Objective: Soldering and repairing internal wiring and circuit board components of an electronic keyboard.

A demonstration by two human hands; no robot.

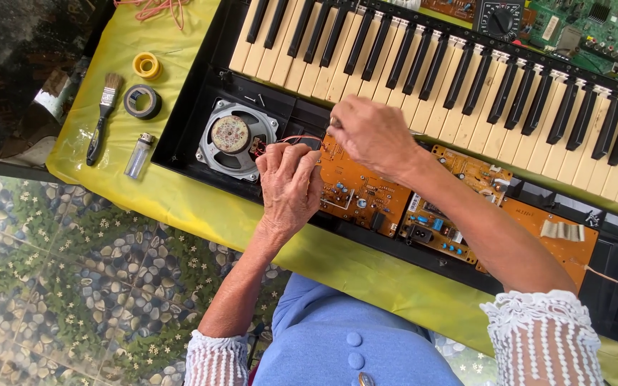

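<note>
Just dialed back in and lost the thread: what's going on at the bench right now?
A person is working inside an opened electronic keyboard lying on a yellow cloth. The left hand rests on the edge of an orange circuit board beside the round speaker, near thin red wires. The right hand hovers over the same board, pinching what looks like a slim tool. A paintbrush, two tape rolls and a lighter lie untouched to the left.

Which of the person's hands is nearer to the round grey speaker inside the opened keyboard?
The left. The left hand lies just beside the speaker, fingertips by its red wires. The right hand is farther along, over the orange circuit board.
</note>
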